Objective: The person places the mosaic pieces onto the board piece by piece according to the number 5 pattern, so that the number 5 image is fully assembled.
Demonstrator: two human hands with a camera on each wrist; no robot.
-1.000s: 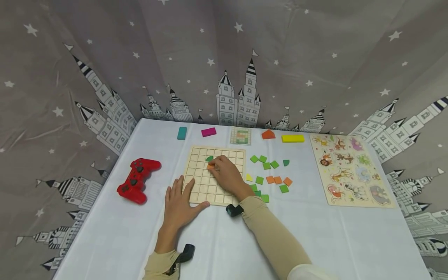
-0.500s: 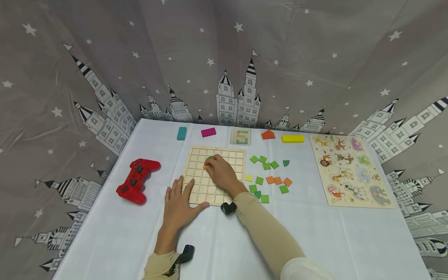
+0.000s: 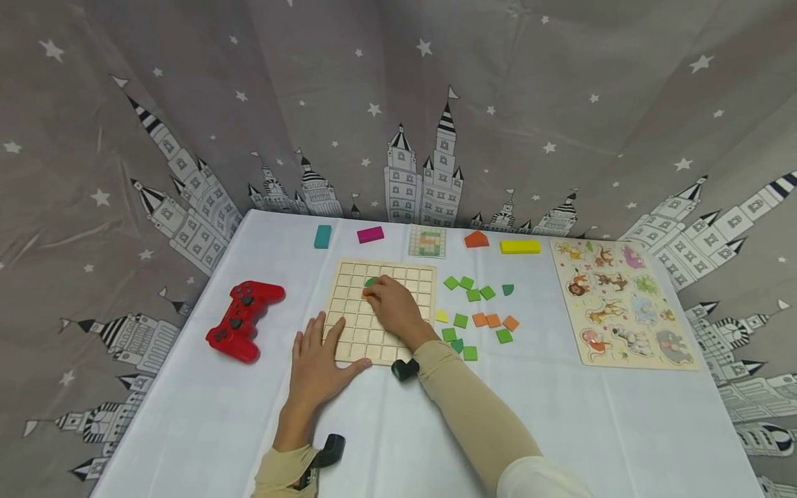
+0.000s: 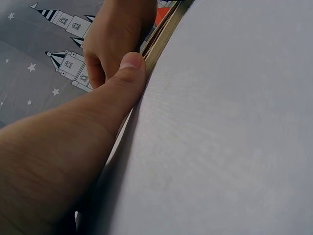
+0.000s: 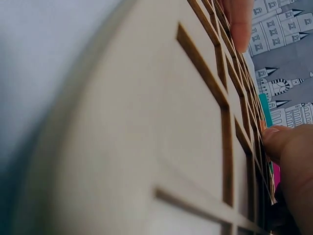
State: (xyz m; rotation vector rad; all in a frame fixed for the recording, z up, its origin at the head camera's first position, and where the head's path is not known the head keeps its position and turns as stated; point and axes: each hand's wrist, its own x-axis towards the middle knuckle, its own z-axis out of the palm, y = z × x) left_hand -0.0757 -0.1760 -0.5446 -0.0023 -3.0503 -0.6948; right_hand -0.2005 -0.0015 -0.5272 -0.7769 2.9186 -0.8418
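A wooden grid board (image 3: 358, 337) lies on the white table in front of me. My left hand (image 3: 317, 370) is spread flat at its near left corner, with the thumb (image 4: 129, 68) along the near edge. My right hand (image 3: 398, 308) reaches over the board and pinches a small orange tile (image 3: 365, 294), mostly covered by the fingers. In the right wrist view the thumb (image 5: 279, 139) is right at the grid. Just beyond the orange tile sits a dark green rounded piece (image 3: 370, 281), partly hidden by the fingertips.
Right of the board lie several green tiles (image 3: 461, 321), orange tiles (image 3: 493, 320) and a yellow piece (image 3: 441, 316). Behind it stand a pattern card (image 3: 427, 242) and coloured blocks (image 3: 519, 247). A red game controller (image 3: 244, 320) is at left, an animal puzzle (image 3: 625, 304) at right.
My right hand has moved slightly left with the orange tile, now just below the dark green piece. The left hand has stayed in place.
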